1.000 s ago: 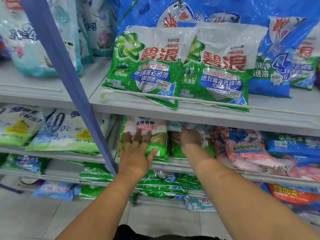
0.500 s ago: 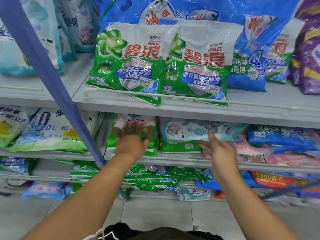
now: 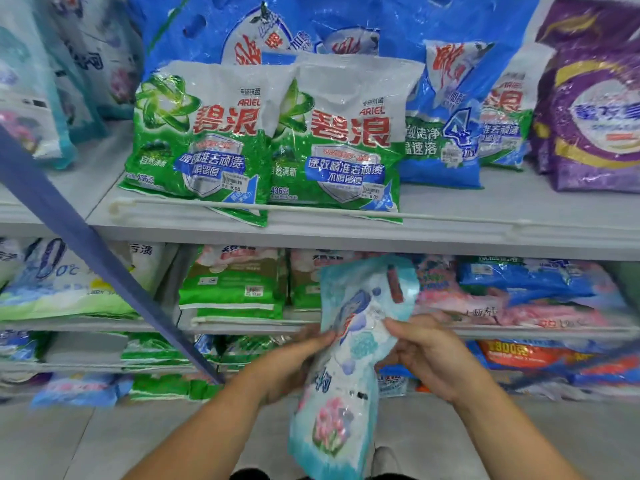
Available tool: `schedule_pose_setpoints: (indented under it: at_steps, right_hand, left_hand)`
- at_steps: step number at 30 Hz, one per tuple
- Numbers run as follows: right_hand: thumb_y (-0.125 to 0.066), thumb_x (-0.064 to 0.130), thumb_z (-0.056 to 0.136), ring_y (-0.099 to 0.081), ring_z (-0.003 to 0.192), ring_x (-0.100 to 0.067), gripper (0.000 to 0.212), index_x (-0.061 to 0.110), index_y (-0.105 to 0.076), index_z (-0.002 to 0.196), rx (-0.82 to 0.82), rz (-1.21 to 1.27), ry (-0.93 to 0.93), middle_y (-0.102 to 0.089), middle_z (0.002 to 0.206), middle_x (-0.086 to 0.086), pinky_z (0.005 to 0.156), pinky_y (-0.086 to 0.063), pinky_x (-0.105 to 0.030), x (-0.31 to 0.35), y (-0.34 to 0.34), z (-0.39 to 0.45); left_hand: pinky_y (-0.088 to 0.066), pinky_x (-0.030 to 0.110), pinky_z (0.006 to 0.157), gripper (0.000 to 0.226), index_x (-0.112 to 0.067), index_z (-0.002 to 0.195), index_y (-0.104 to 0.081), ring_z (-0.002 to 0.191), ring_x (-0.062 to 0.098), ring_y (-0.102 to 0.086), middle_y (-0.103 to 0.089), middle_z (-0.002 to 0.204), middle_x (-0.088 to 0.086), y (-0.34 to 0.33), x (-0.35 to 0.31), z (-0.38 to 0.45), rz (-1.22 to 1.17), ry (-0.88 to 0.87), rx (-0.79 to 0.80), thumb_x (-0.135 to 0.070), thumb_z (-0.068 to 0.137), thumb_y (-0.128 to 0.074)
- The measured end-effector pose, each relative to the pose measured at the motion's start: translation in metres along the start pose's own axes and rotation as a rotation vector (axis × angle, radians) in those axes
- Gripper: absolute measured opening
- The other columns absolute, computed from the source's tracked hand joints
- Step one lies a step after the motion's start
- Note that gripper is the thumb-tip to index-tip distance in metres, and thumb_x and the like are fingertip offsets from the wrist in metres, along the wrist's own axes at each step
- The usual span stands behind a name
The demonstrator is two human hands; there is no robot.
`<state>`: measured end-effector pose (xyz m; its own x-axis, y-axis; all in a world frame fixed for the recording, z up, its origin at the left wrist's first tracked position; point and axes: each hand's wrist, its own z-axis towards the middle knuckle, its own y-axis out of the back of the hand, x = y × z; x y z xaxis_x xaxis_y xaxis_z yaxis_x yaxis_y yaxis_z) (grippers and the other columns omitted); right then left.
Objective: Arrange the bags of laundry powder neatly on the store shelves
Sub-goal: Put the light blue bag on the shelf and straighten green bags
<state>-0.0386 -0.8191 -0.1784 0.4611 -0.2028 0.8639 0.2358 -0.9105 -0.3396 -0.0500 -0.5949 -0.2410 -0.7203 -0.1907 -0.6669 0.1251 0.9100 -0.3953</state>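
Head view: the pale blue bag (image 3: 349,358) is now off the middle shelf (image 3: 242,323), held upright in front of it; a second ago it lay there. Left hand (image 3: 298,362) and right hand (image 3: 426,355) each pinch an edge at its waist, grip clamped. Likely being turned for re-placing. Green Ariel bags (image 3: 263,140) sit above; slanted blue upright (image 3: 104,258) crowds the left.
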Motion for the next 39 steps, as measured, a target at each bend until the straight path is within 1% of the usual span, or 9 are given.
schedule_pose_setpoints:
  at_steps: [5, 11, 13, 17, 21, 29, 33, 36, 39]
  right_hand:
    - [-0.073, 0.017, 0.079, -0.074, 0.081, -0.032, 0.026, -0.002, -0.077, 0.096, -0.094, -0.123, -0.083, -0.077, 0.098, -0.022, 0.062, -0.059, -0.032, -0.013, -0.015, 0.011]
    - [-0.061, 0.026, 0.097, -0.07, 0.114, -0.032, 0.035, 0.025, -0.06, 0.132, -0.213, 0.066, -0.12, -0.073, 0.123, -0.01, 0.105, -0.049, -0.055, -0.053, -0.053, 0.026]
    - [-0.064, 0.023, 0.091, -0.069, 0.114, -0.031, 0.042, 0.023, -0.06, 0.133, -0.175, 0.087, -0.162, -0.073, 0.124, -0.01, 0.103, -0.051, -0.053, -0.055, -0.066, 0.025]
    - [-0.087, 0.018, 0.065, -0.076, 0.094, -0.033, 0.06, 0.007, -0.067, 0.121, -0.145, 0.108, -0.276, -0.076, 0.11, -0.019, 0.071, -0.063, -0.04, -0.083, -0.099, -0.003]
    - [-0.103, 0.024, 0.039, -0.066, 0.115, -0.044, 0.105, 0.007, -0.06, 0.133, -0.239, 0.149, -0.146, -0.067, 0.127, -0.025, 0.103, -0.048, -0.057, -0.113, -0.133, -0.029]
    - [-0.1, 0.045, 0.034, -0.076, 0.099, -0.026, 0.08, 0.022, -0.077, 0.108, -0.258, -0.132, -0.03, -0.079, 0.104, -0.005, 0.093, -0.054, -0.047, -0.081, -0.19, -0.051]
    - [-0.089, 0.021, 0.07, -0.077, 0.087, -0.011, 0.027, 0.039, -0.08, 0.088, -0.166, -0.253, 0.022, -0.08, 0.094, 0.006, 0.089, -0.054, -0.04, -0.063, -0.23, -0.055]
    - [-0.086, 0.017, 0.074, -0.076, 0.089, -0.011, 0.032, 0.045, -0.079, 0.087, -0.065, -0.311, 0.029, -0.08, 0.092, 0.01, 0.09, -0.054, -0.038, -0.052, -0.262, -0.056]
    - [-0.093, 0.055, 0.053, -0.077, 0.094, -0.02, 0.049, 0.04, -0.078, 0.098, 0.038, -0.288, 0.054, -0.08, 0.097, 0.005, 0.094, -0.056, -0.048, -0.044, -0.298, -0.06]
  left_hand:
    - [-0.058, 0.043, 0.093, 0.052, -0.007, 0.131, -0.066, 0.111, 0.034, -0.071, -0.069, 0.127, 0.022, 0.015, 0.055, -0.022, -0.444, 0.064, -0.107, -0.031, 0.085, -0.067]
    - [-0.058, 0.056, 0.091, 0.046, -0.011, 0.123, -0.065, 0.101, 0.04, -0.073, -0.077, 0.107, 0.019, 0.032, 0.027, -0.052, -0.335, -0.153, -0.369, -0.023, 0.081, -0.08]
    - [-0.056, 0.062, 0.092, 0.046, -0.015, 0.121, -0.066, 0.1, 0.041, -0.074, -0.077, 0.106, 0.018, 0.039, 0.022, -0.066, -0.324, -0.222, -0.39, -0.025, 0.079, -0.082]
    - [-0.057, 0.062, 0.089, 0.032, -0.022, 0.113, -0.07, 0.096, 0.034, -0.076, -0.079, 0.103, 0.01, 0.059, 0.016, -0.094, -0.179, -0.303, -0.396, -0.027, 0.084, -0.082]
    - [-0.062, 0.053, 0.084, 0.03, -0.021, 0.11, -0.071, 0.087, 0.026, -0.078, -0.081, 0.096, 0.003, 0.068, 0.003, -0.126, 0.018, -0.291, -0.386, -0.027, 0.083, -0.083]
    - [-0.061, 0.059, 0.075, 0.028, -0.024, 0.106, -0.071, 0.081, 0.025, -0.078, -0.081, 0.09, -0.002, 0.081, -0.018, -0.2, 0.107, -0.337, -0.503, -0.038, 0.083, -0.08]
    - [-0.064, 0.045, 0.063, 0.034, -0.025, 0.109, -0.07, 0.076, 0.02, -0.078, -0.081, 0.088, -0.003, 0.087, -0.019, -0.253, 0.048, -0.442, -0.641, -0.039, 0.08, -0.081]
    - [-0.057, 0.029, 0.049, 0.033, -0.023, 0.111, -0.069, 0.073, 0.022, -0.078, -0.081, 0.089, 0.002, 0.094, -0.018, -0.295, -0.046, -0.525, -0.706, -0.033, 0.082, -0.079]
    - [-0.064, 0.05, 0.071, 0.041, -0.025, 0.112, -0.068, 0.079, 0.029, -0.079, -0.081, 0.091, 0.005, 0.103, -0.025, -0.33, -0.063, -0.594, -0.786, -0.037, 0.075, -0.082]
